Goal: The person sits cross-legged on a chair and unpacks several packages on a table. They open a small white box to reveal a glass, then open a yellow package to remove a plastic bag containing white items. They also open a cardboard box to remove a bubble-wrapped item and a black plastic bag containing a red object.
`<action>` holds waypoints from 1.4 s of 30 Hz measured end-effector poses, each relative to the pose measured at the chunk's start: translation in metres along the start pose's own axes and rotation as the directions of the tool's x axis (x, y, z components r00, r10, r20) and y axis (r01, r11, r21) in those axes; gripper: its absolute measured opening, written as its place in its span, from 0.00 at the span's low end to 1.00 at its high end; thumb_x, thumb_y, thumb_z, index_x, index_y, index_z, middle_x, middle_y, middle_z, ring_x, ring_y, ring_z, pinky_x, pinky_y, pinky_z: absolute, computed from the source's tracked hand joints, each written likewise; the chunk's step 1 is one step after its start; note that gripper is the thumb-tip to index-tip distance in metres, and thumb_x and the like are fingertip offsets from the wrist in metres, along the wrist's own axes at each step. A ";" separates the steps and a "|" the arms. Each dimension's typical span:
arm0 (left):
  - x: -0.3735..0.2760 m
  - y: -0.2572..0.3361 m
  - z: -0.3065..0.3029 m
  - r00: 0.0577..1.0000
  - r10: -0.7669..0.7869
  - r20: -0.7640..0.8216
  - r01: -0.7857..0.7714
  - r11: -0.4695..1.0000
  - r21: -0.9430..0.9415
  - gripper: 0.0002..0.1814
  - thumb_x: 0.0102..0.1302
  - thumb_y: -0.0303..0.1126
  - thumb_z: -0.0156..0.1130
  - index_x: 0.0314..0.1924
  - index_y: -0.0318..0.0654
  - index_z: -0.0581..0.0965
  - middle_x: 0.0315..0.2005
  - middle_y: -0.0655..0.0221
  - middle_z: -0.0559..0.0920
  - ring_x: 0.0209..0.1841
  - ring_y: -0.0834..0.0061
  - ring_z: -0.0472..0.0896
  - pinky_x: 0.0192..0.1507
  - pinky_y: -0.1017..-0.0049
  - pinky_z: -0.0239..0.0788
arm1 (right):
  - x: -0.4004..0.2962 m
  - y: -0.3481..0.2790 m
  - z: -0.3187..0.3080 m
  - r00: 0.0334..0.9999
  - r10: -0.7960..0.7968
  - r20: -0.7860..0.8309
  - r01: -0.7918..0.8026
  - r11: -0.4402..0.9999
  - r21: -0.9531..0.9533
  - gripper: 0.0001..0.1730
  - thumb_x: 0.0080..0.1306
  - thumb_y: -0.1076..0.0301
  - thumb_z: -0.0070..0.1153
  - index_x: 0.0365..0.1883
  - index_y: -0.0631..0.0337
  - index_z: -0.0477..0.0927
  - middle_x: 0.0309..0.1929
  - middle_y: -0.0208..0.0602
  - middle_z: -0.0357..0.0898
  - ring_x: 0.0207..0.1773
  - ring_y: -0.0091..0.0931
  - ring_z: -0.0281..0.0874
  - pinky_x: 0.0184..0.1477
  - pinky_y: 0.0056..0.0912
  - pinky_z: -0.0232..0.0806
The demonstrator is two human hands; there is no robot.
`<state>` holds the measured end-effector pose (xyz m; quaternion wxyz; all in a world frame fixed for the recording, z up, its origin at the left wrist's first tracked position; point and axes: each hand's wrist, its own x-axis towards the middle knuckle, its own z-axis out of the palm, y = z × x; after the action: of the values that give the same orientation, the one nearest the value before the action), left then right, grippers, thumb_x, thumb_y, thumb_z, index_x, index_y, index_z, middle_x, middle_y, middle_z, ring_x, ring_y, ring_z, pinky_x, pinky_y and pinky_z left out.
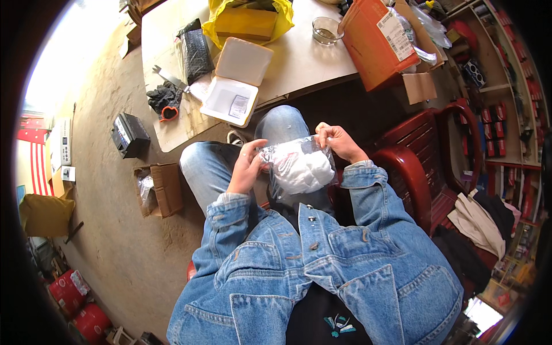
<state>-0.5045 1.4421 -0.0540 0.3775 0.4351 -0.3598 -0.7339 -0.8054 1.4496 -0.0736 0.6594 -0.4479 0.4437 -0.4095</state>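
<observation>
A clear plastic bag (302,166) with a folded white item inside, perhaps cloth, is stretched between my two hands above my lap. My left hand (248,166) pinches its left edge, where some reddish marks show through the film. At the upper right corner, my right hand (336,140) grips the plastic between thumb and fingers. Just beyond my knees, an open white hinged box (230,101) sits at the table's near edge, its lid tipped back and a printed label inside.
On the white table (297,56) are a yellow plastic bag (248,21) around a carton, a glass bowl (326,32), an orange carton (379,41) and a dark glove (166,98). A battery (129,134) and cardboard box (160,189) stand on the floor at left. Red chairs (409,172) are at right.
</observation>
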 end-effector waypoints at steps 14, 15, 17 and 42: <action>-0.067 0.037 -0.042 0.988 -0.116 0.106 0.067 0.922 0.382 0.08 0.73 0.30 0.55 0.41 0.35 0.80 0.23 0.81 0.75 0.22 0.92 0.67 0.24 0.86 0.56 | -0.001 -0.002 -0.002 0.999 0.045 0.015 -0.047 0.991 0.123 0.15 0.59 0.89 0.53 0.17 0.61 0.77 0.33 0.22 0.63 0.35 0.18 0.67 0.45 0.22 0.64; -0.062 0.034 -0.036 0.987 -0.125 0.103 0.080 0.931 0.356 0.08 0.74 0.30 0.55 0.45 0.35 0.80 0.22 0.81 0.75 0.22 0.92 0.67 0.24 0.87 0.57 | -0.001 -0.002 -0.003 0.999 0.047 0.003 -0.047 0.993 0.108 0.15 0.59 0.89 0.53 0.17 0.61 0.77 0.33 0.22 0.63 0.36 0.18 0.67 0.45 0.22 0.64; -0.056 0.021 -0.032 0.990 -0.094 0.105 0.045 0.917 0.396 0.10 0.75 0.32 0.55 0.48 0.35 0.79 0.22 0.80 0.76 0.21 0.92 0.67 0.23 0.87 0.58 | 0.000 0.000 -0.002 0.999 0.051 -0.015 -0.050 0.996 0.078 0.15 0.60 0.88 0.53 0.17 0.61 0.77 0.33 0.22 0.63 0.36 0.18 0.67 0.44 0.22 0.64; -0.187 0.086 -0.152 0.695 0.536 -0.480 0.666 -0.226 0.711 0.40 0.51 0.27 0.75 0.65 0.41 0.70 0.69 0.50 0.61 0.72 0.50 0.57 0.72 0.58 0.50 | -0.003 0.000 -0.007 0.999 0.033 -0.034 -0.030 0.996 0.082 0.16 0.61 0.88 0.51 0.17 0.61 0.76 0.34 0.24 0.64 0.37 0.19 0.68 0.47 0.24 0.65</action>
<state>-0.2828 1.5349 0.0331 -0.0651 0.8137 -0.5740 0.0643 -0.8133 1.4503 -0.0741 0.6757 -0.4062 0.4451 -0.4247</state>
